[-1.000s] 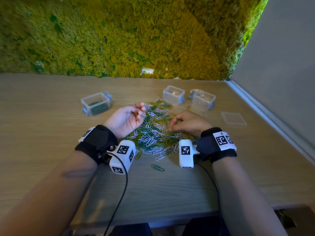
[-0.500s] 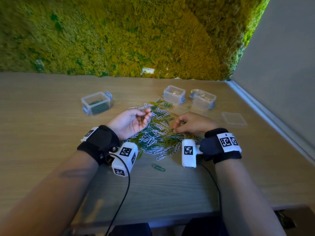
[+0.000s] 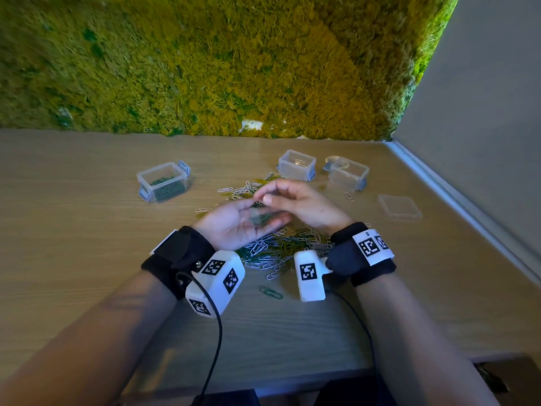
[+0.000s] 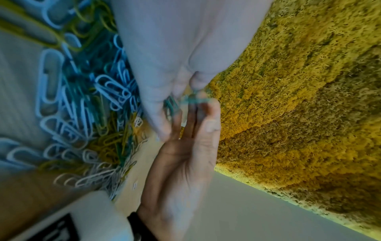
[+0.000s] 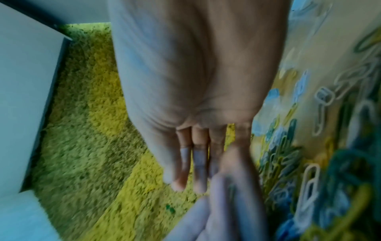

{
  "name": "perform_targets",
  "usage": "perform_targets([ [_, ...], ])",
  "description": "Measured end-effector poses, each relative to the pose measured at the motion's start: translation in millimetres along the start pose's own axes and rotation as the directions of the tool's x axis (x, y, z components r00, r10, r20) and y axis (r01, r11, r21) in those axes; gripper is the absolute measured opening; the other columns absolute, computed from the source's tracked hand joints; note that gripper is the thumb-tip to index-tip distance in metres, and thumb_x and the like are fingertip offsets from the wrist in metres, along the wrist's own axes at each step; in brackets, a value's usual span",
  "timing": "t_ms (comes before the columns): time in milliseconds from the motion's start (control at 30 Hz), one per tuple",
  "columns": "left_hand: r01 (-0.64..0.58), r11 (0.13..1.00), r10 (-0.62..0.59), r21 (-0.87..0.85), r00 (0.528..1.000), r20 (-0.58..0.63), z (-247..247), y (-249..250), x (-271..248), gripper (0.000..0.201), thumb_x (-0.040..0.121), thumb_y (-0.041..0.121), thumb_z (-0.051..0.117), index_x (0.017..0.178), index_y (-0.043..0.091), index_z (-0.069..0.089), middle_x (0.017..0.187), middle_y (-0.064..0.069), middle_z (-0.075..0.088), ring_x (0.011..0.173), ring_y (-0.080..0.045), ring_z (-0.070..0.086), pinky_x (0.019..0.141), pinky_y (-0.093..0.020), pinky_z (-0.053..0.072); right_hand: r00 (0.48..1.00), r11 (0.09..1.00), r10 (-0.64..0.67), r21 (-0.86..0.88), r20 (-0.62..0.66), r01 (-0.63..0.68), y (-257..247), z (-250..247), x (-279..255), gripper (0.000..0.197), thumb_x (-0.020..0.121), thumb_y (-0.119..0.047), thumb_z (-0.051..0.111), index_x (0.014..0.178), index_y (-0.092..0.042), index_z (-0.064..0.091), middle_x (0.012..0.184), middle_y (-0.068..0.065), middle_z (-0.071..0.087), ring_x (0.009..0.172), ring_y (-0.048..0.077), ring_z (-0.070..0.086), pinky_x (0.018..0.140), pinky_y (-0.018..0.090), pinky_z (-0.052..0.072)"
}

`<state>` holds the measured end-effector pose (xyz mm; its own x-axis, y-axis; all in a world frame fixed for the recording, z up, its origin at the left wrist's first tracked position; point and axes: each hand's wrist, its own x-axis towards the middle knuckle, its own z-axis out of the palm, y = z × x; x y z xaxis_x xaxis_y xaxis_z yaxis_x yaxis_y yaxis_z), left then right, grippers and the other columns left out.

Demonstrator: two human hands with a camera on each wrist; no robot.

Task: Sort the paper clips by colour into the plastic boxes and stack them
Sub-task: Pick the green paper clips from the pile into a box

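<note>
Nearest the bench [image 3: 87, 288] edge, a single green paper clip [image 3: 270, 292] lies flat between the two wrist cameras, its long axis running left to right and slightly toward the viewer. Beyond it the mixed pile of paper clips [image 3: 272, 253], white, green and yellow, spreads across the wood-grain surface with clips pointing every way. Above the pile the left hand [image 3: 237, 227] is turned palm up, fingers [image 4: 204, 117] extended and close together, with a small cluster of green clips [image 3: 259, 216] lying blurred in the palm; their orientation cannot be read. The right hand [image 3: 298, 203] sits just beside and touching the left fingertips, its thumb and forefinger brought together in a pinch over the left palm; whether a clip is between them cannot be told, as the wrist views are blurred. Farther back on the left stands an open plastic box with green clips [image 3: 164, 181] in it, well apart from the pile. At the far right stand two more clear plastic boxes [image 3: 297, 165] [image 3: 347, 172], close to each other, their contents not legible. A flat clear lid [image 3: 399, 207] lies to the right, and one stray white clip [image 3: 348, 196] between it and the pile. The bench abuts a moss wall [image 3: 205, 68] at the rear and a plain grey wall [image 3: 483, 98] at the right.
</note>
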<state>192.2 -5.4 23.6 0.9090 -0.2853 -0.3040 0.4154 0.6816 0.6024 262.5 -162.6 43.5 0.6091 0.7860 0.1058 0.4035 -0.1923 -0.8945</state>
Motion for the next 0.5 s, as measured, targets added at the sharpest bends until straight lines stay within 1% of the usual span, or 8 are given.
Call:
perform_targets([
  [67, -0.028, 0.995, 0.018, -0.101, 0.995, -0.098, -4, 4, 2, 0.034, 0.101, 0.018, 0.035, 0.113, -0.003, 0.059, 0.099, -0.023, 0.066, 0.084, -0.024, 0.067, 0.072, -0.027, 0.058, 0.983, 0.994, 0.061, -0.080, -0.174, -0.075, 17, -10, 5, 0.018, 0.097, -0.016, 0.051, 0.109, -0.016, 0.064, 0.111, 0.003, 0.066, 0.101, 0.017, 0.063, 0.094, 0.038, 0.049],
  [100, -0.037, 0.986, 0.019, -0.160, 0.993, -0.117, -5, 6, 2, 0.033, 0.101, 0.018, 0.036, 0.110, -0.003, 0.060, 0.089, -0.018, 0.066, 0.074, -0.018, 0.063, 0.062, -0.022, 0.057, 0.959, 0.979, 0.110, -0.140, -0.262, -0.150, 26, -16, 7, 0.018, 0.096, -0.017, 0.052, 0.110, -0.017, 0.064, 0.115, 0.001, 0.065, 0.108, 0.017, 0.060, 0.100, 0.039, 0.046],
  [133, -0.040, 0.975, 0.015, -0.217, 0.993, -0.119, -7, 8, 3, 0.031, 0.101, 0.017, 0.035, 0.106, -0.002, 0.059, 0.081, -0.013, 0.062, 0.065, -0.013, 0.058, 0.052, -0.017, 0.052, 0.934, 0.958, 0.163, -0.174, -0.317, -0.226, 35, -20, 7, 0.018, 0.095, -0.017, 0.055, 0.110, -0.016, 0.064, 0.116, 0.001, 0.064, 0.109, 0.018, 0.059, 0.101, 0.039, 0.045],
  [200, -0.047, 0.955, 0.014, -0.293, 0.993, -0.113, -8, 11, 3, 0.030, 0.101, 0.016, 0.033, 0.098, 0.000, 0.058, 0.069, -0.004, 0.054, 0.049, -0.007, 0.049, 0.040, -0.012, 0.040, 0.914, 0.929, 0.244, -0.193, -0.324, -0.317, 46, -23, 7, 0.022, 0.087, -0.018, 0.068, 0.108, -0.015, 0.065, 0.111, 0.001, 0.062, 0.104, 0.019, 0.059, 0.095, 0.037, 0.049],
  [300, -0.076, 0.929, 0.038, -0.362, 0.993, -0.111, -13, 13, 3, 0.025, 0.096, 0.011, 0.037, 0.091, -0.001, 0.058, 0.060, 0.000, 0.049, 0.037, -0.004, 0.043, 0.032, -0.015, 0.033, 0.922, 0.906, 0.260, -0.258, -0.288, -0.336, 45, -20, 8, 0.037, 0.073, -0.021, 0.081, 0.106, -0.012, 0.066, 0.103, 0.003, 0.059, 0.092, 0.015, 0.057, 0.084, 0.033, 0.053],
  [433, -0.101, 0.925, 0.079, -0.366, 0.994, -0.076, -15, 17, -2, 0.011, 0.078, -0.001, 0.056, 0.088, -0.005, 0.060, 0.057, -0.002, 0.051, 0.034, -0.004, 0.045, 0.031, -0.014, 0.034, 0.933, 0.902, 0.232, -0.299, -0.274, -0.312, 39, -19, 7, 0.022, 0.078, -0.007, 0.076, 0.098, -0.006, 0.068, 0.085, 0.000, 0.061, 0.075, 0.010, 0.056, 0.073, 0.028, 0.053],
  [467, -0.107, 0.927, 0.082, -0.359, 0.993, -0.084, -15, 17, -2, 0.010, 0.078, -0.002, 0.058, 0.087, -0.005, 0.060, 0.057, -0.003, 0.052, 0.035, -0.005, 0.047, 0.032, -0.013, 0.036, 0.939, 0.896, 0.220, -0.326, -0.266, -0.303, 38, -18, 7, 0.017, 0.079, -0.006, 0.074, 0.095, -0.006, 0.068, 0.082, -0.003, 0.062, 0.072, 0.009, 0.057, 0.070, 0.025, 0.051],
  [500, -0.118, 0.932, 0.088, -0.343, 0.991, -0.102, -14, 17, -2, 0.008, 0.084, 0.000, 0.055, 0.087, -0.005, 0.060, 0.058, -0.003, 0.054, 0.036, -0.005, 0.048, 0.033, -0.013, 0.038, 0.942, 0.886, 0.214, -0.354, -0.257, -0.298, 36, -17, 6, 0.013, 0.081, -0.005, 0.072, 0.092, -0.007, 0.068, 0.080, -0.005, 0.061, 0.071, 0.008, 0.057, 0.066, 0.023, 0.050],
])
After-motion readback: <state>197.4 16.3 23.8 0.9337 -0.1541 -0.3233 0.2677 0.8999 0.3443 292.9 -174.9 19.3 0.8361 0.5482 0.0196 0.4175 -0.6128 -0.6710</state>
